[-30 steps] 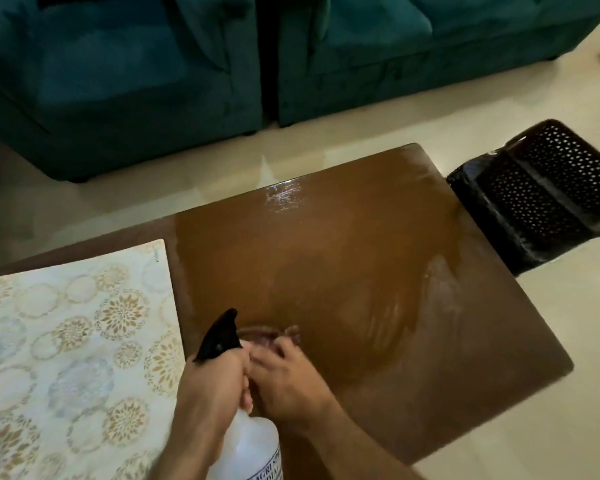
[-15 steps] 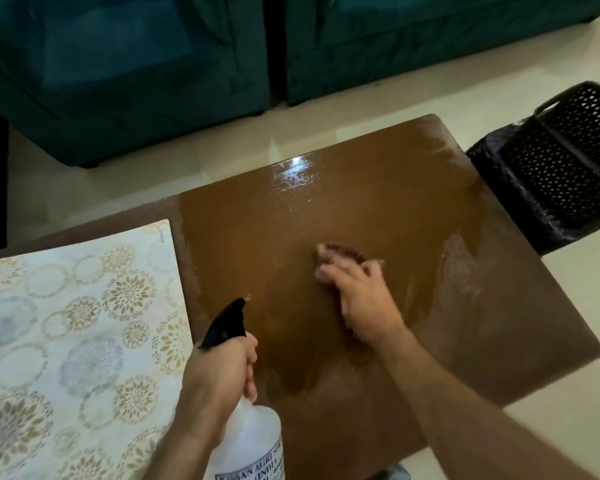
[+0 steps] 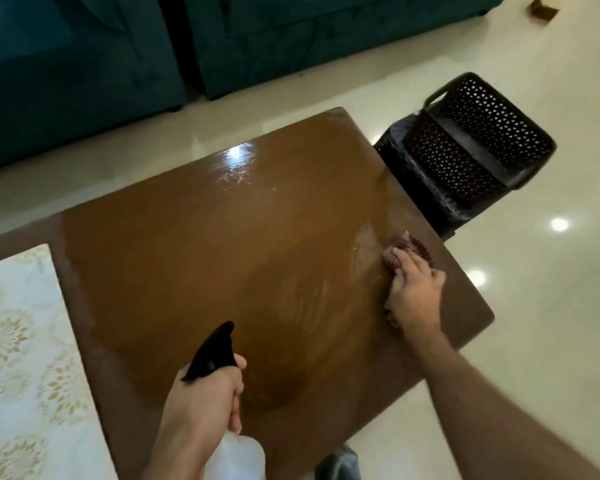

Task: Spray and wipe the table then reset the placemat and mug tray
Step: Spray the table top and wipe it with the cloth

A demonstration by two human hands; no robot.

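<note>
Cloth [image 3: 407,249], a soft crumpled wad, lies pressed under the right hand [image 3: 414,294] near the bench's [image 3: 222,237] right edge; best held bunched beneath the palm. Left hand [image 3: 201,400] is wrapped around the spray bottle's [image 3: 234,457] neck. Wet wood looks slippery.

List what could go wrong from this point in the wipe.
1. The cloth under the right hand is close to the table edge; a longer stroke might slide off it.
2. The spray bottle in the left hand points over the wet top; a squeeze could re-wet wiped areas or mist the placemat.
</note>
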